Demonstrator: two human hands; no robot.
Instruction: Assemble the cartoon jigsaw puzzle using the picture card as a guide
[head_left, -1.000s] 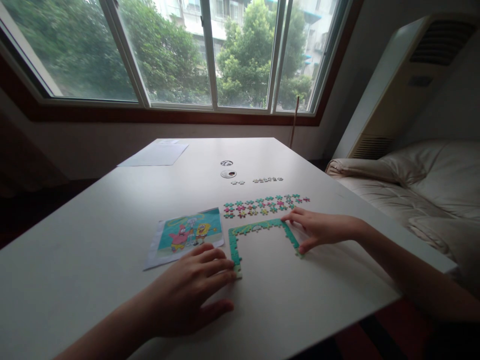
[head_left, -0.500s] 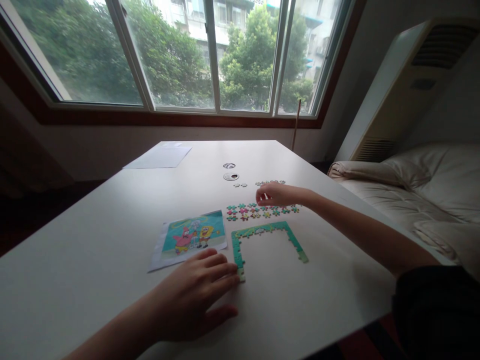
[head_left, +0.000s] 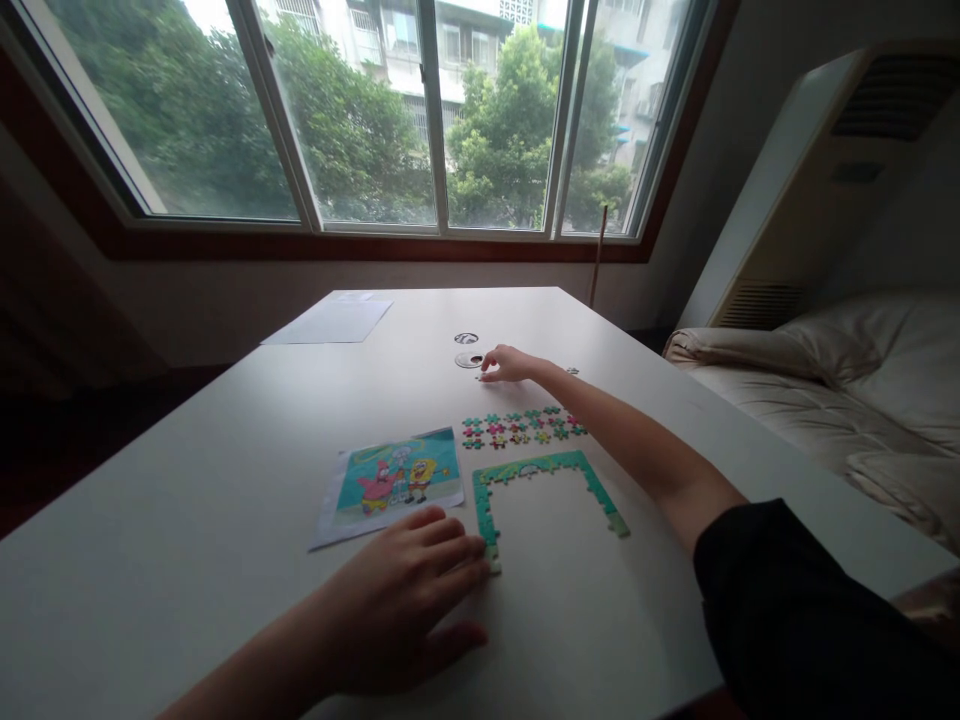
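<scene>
A three-sided strip of joined jigsaw edge pieces [head_left: 536, 463], mostly green, lies on the white table, its near side unfilled. My left hand [head_left: 420, 590] rests palm down with fingers stretched out, fingertips at the strip's lower left end. Beyond the strip, several loose puzzle pieces [head_left: 517, 428] lie in rows, partly covered by my right forearm. My right hand [head_left: 510, 364] reaches past them, thumb and forefinger pinched at a small puzzle piece [head_left: 478, 378] that the fingers mostly hide. Left of the strip is a printed cartoon picture [head_left: 397, 475] on white paper.
Two round metal-looking discs [head_left: 466, 338] are on the table beyond my right hand. A white sheet of paper [head_left: 330, 320] lies at the far left corner. A pale padded sofa [head_left: 795, 380] stands along the right side, and a window [head_left: 367, 130] is ahead.
My right hand has moved left and farther away, from above the loose rows to the small pieces near the discs. My left hand stays at the strip. The view has shifted slightly.
</scene>
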